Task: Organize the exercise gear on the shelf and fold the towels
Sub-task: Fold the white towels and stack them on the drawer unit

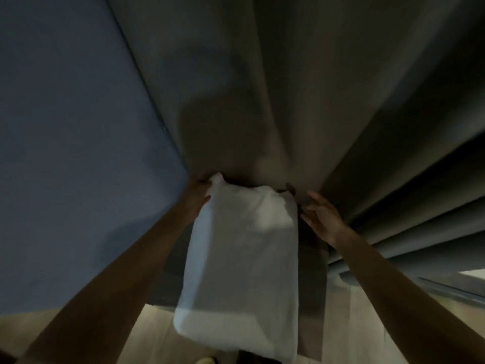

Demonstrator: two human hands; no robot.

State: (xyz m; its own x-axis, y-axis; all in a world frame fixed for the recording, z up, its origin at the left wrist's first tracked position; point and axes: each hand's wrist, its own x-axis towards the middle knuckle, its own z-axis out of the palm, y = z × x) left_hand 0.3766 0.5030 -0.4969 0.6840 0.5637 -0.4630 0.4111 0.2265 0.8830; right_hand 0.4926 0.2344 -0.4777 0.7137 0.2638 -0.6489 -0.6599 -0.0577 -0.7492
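Left hand [200,189] grips 1 white towel [241,261]; right hand [321,215] spread beside it.

Dim indoor room, likely home. Long grey curtain [301,88] hangs in folds beside plain blue wall [65,140]; pale wood-look floor [152,334] below. Picture blurred, little else readable.

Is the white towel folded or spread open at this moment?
Folded, apparently: the white towel hangs as a narrow rectangle with rounded edges. The left hand pinches its top corner; the right hand is open beside it, not gripping.
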